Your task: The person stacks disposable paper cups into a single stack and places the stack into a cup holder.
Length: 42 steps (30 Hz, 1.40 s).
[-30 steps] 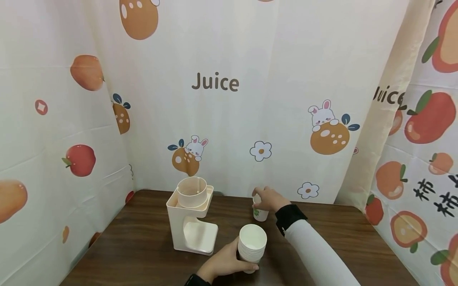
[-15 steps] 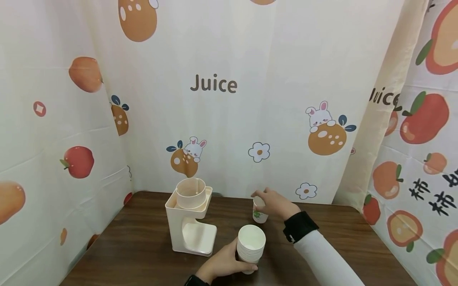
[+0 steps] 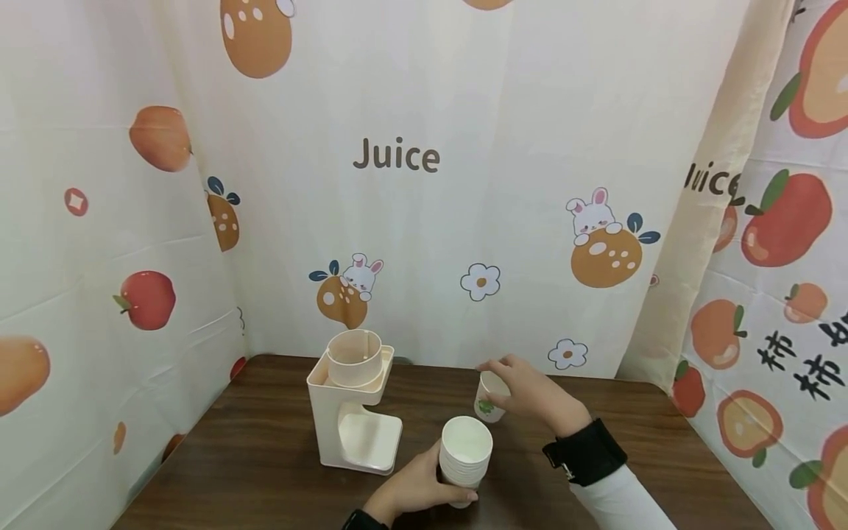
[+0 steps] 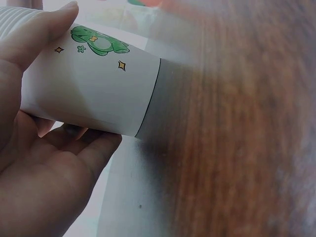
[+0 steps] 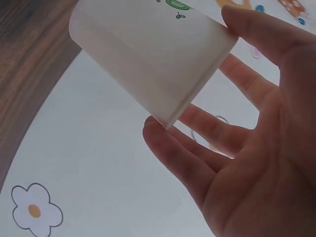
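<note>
head view: the table (image 3: 265, 442) has bare wood to the right, with the curtain (image 3: 424, 221) closing off its far edge. the left hand (image 3: 411, 489) wraps the stack of cups (image 3: 466, 456) near the front edge, beside the cup dispenser (image 3: 354, 405). the right hand (image 3: 530, 394) pinches a single cup (image 3: 489, 397), tilted. left wrist view: fingers (image 4: 39, 34) are curled round the stack of cups (image 4: 94, 89). right wrist view: fingertips (image 5: 163, 138) and thumb clamp the single cup (image 5: 148, 54); its inside is not visible.
</note>
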### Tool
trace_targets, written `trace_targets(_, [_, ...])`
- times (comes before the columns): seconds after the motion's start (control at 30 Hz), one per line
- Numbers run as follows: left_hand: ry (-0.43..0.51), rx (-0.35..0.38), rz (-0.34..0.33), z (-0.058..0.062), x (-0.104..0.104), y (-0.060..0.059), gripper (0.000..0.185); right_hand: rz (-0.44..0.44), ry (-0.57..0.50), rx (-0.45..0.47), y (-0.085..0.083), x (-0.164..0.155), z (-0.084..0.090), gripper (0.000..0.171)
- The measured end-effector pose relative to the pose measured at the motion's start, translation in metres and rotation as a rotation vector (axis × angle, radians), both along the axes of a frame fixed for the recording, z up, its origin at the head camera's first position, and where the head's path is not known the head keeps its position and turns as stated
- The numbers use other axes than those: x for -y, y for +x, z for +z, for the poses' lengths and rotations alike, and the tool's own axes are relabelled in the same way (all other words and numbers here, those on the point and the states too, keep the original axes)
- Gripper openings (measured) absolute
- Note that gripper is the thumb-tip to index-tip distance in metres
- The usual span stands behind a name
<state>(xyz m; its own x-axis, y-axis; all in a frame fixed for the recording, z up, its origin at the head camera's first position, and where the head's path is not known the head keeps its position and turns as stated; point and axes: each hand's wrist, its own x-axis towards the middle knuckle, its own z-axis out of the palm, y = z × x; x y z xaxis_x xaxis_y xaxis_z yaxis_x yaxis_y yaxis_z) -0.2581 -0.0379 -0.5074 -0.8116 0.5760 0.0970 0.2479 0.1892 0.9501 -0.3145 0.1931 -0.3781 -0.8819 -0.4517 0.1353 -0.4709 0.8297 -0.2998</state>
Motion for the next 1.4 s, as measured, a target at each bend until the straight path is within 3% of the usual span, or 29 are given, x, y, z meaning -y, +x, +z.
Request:
trace_targets(0.3, [0.006, -0.011, -0.001, 0.000, 0.001, 0.000, 0.078, 0.031, -0.050, -0.056, 0.024, -0.010, 0.002, 0.044])
trace_targets(0.7, [-0.004, -0.037, 0.004, 0.000, 0.002, 0.001, 0.078, 0.096, -0.075, -0.297, 0.054, -0.021, 0.014, 0.047])
trace_targets(0.97, [0.004, -0.027, 0.004, 0.000, 0.001, 0.001, 0.076, 0.181, -0.108, -0.462, 0.064, -0.021, 0.026, 0.048])
trace_targets(1.4, [0.009, -0.019, -0.003, 0.000, 0.001, 0.000, 0.076, 0.227, -0.111, -0.570, 0.085, -0.017, 0.044, 0.051])
